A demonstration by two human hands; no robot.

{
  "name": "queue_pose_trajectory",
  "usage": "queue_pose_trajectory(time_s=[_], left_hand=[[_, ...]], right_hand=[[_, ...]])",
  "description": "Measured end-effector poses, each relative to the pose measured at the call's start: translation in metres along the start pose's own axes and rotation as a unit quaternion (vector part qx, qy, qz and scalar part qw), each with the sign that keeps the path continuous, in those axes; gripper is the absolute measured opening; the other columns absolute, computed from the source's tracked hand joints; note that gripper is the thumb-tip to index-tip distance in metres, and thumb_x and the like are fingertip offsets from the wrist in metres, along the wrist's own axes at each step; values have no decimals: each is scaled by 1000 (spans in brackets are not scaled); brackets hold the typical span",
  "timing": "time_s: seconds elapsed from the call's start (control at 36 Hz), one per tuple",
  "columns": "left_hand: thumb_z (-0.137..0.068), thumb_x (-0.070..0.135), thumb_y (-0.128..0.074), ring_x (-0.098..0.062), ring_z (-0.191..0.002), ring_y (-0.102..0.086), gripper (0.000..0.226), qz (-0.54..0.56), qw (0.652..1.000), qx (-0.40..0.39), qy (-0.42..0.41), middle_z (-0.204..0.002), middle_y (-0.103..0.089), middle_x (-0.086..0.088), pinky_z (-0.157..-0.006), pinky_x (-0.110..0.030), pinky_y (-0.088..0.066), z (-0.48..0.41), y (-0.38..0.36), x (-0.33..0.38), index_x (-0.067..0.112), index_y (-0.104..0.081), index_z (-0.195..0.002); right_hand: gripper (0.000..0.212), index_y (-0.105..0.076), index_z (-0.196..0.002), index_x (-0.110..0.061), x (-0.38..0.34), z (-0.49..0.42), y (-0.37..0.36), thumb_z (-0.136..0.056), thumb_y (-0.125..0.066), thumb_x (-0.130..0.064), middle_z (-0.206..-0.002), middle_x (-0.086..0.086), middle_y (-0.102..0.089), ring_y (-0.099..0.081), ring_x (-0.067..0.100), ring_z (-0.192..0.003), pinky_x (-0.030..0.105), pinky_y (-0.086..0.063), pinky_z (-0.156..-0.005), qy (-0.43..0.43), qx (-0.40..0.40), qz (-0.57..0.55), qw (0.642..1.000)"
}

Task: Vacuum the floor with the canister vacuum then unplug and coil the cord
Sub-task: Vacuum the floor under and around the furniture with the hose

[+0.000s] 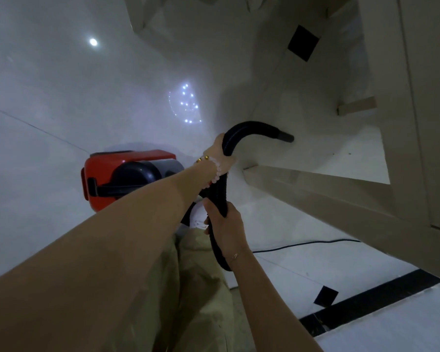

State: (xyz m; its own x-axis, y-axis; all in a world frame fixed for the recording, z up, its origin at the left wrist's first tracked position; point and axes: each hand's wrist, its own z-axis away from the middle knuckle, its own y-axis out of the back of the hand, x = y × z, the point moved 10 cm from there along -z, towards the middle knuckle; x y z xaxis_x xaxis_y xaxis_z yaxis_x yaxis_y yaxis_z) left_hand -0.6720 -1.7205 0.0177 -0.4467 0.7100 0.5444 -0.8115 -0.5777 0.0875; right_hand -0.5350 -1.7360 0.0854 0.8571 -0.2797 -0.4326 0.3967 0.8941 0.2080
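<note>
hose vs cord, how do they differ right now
The hose is thick and ribbed; the cord is thin and smooth. The left hand grips the hose near its bend and the right hand grips it lower down; neither touches the cord. The hose arches up off the floor; the cord lies flat on it. Both are black.

Canister vacuum (127, 174) left of hose (252, 128), cord (302, 243) on floor (61, 97) right.
</note>
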Motion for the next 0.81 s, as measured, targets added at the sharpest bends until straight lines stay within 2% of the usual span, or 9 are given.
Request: queue_pose_trajectory(time_s=[0.11,0.22,0.31,0.42,0.5,0.61,0.67,0.75,0.81], left_hand=[[-94,8,-44,-21,-82,-53,56,15,997,77,-27,-103,-53,-9,-64,-21,-48,2,26,23,15,-23,-146],[-91,17,-51,-27,-57,-58,58,-27,992,121,-7,-85,-61,-13,-62,-38,-55,-10,57,38,20,-26,-144],[-90,19,-53,-23,-55,-56,60,-27,992,120,-8,-76,-59,-7,-61,-36,-52,-18,71,45,22,-26,-144],[-89,19,-55,-33,-73,-61,63,-10,992,126,14,-94,-62,-15,-68,-43,-55,-20,83,41,23,-25,-144],[-90,17,-52,-34,-79,-58,60,26,991,130,37,-89,-55,-11,-70,-43,-55,-17,89,29,20,-25,-143],[-90,11,-45,-31,-82,-50,46,99,989,85,62,-105,-43,-14,-75,-52,-53,-8,83,4,18,-30,-133],[-90,10,-46,-28,-77,-51,46,96,991,80,53,-102,-45,-13,-76,-51,-53,-3,81,-7,16,-30,-133],[-91,8,-47,-24,-71,-50,43,92,993,60,36,-92,-45,-8,-64,-38,-50,5,74,-13,12,-32,-131],[-90,8,-47,-26,-71,-52,44,104,993,37,41,-87,-45,-7,-68,-43,-51,9,67,-17,14,-32,-132]], right_hand=[[26,-58,-89,-17,-20,-12,4,-90,-58,-42,-74,1,-61,-56,14,-62,30,-48,-64,20,-7,1,1000],[30,-61,-92,-13,-49,-28,1,-88,-62,-42,-72,4,-62,-56,14,-60,36,-51,-67,40,-25,-10,999],[31,-59,-93,-11,-65,-38,-4,-88,-62,-42,-71,4,-60,-53,12,-55,30,-47,-60,47,-35,-8,998],[30,-56,-88,-12,-74,-42,-13,-88,-61,-42,-72,5,-60,-53,12,-53,29,-45,-58,51,-52,8,997],[32,-57,-89,-11,-74,-38,-19,-88,-62,-43,-71,3,-60,-53,12,-54,28,-44,-57,53,-60,31,996],[33,-58,-89,-12,-64,-27,-25,-87,-62,-45,-70,1,-60,-53,10,-54,23,-45,-54,48,-75,61,994],[28,-57,-84,-17,-58,-19,-27,-87,-62,-44,-68,-2,-59,-53,9,-55,18,-44,-53,49,-81,71,993],[22,-55,-80,-23,-47,-8,-30,-88,-61,-42,-71,-4,-57,-53,10,-64,17,-43,-56,56,-83,77,992],[22,-57,-85,-22,-41,-3,-31,-88,-61,-44,-75,-5,-57,-55,13,-73,23,-44,-65,61,-76,78,992]])
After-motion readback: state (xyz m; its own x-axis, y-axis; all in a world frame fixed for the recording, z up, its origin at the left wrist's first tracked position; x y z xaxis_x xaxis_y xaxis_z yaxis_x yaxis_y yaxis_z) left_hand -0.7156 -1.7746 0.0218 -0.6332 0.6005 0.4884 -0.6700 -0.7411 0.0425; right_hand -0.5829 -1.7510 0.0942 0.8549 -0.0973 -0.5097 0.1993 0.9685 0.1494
